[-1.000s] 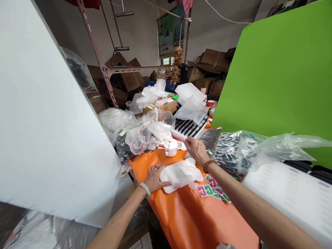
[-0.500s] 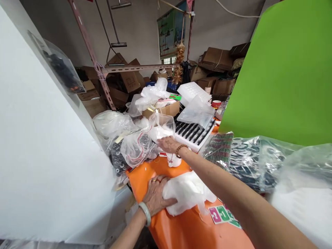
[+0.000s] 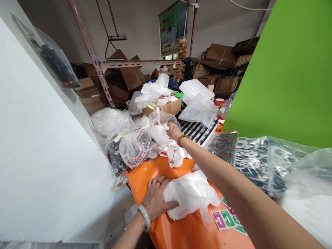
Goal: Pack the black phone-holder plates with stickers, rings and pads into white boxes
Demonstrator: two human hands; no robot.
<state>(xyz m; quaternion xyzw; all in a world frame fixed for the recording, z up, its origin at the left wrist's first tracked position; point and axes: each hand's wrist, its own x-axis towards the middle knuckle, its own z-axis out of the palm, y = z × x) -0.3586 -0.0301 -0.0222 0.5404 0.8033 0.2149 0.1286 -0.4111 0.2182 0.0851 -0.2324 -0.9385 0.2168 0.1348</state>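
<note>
My left hand (image 3: 157,199) lies spread at the edge of the orange tabletop (image 3: 153,167), its thumb resting on a crumpled white translucent plastic bag (image 3: 192,192). My right hand (image 3: 174,131) reaches across the table to a clear plastic bag (image 3: 160,133) with white stuff inside. The fingers of that hand are bent against the bag, and their tips are partly hidden. What they pinch is not clear. Just below the right wrist stands a small white round container (image 3: 175,156) with a dark red mark.
Clear bags with a red seam (image 3: 136,148) crowd the left. A white tray of black strips (image 3: 198,129) and a cardboard box (image 3: 169,106) are behind. Pink and green cards (image 3: 223,219) lie near my right forearm. A green panel (image 3: 285,76) and wrapped packs (image 3: 250,162) stand right.
My right hand has moved away from me and a little to the right over the clear bag, its fingers now more bent. The white container shows more fully. My left hand stays in place.
</note>
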